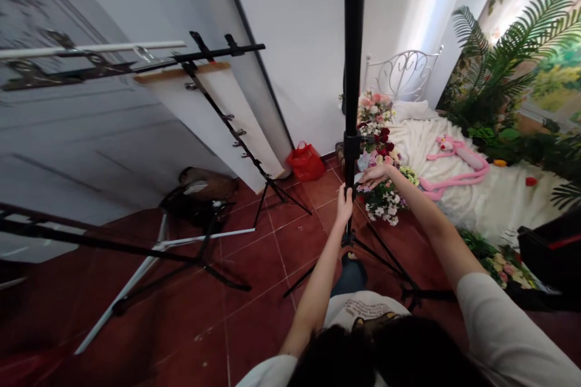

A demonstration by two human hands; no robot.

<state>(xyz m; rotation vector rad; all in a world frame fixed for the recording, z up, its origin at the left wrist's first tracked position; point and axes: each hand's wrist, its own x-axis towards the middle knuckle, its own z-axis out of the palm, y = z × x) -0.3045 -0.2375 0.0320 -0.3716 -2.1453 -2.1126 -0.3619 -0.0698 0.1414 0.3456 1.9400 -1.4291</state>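
Left fingers [348, 196] grasp the upright black pole [353, 94]; right fingers [365, 181] are just right of it, grip unclear.

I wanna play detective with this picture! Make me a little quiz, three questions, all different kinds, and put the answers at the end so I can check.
1. Pick one. What is the left hand holding?
a) a spoon
b) the black pole
c) a cup

2. True or false? The pink toy is sitting upright on a chair.

3. Fill in the missing word: The red bag rests on the ____, near the wall.

Key:
1. b
2. False; it lies on the white cloth.
3. floor
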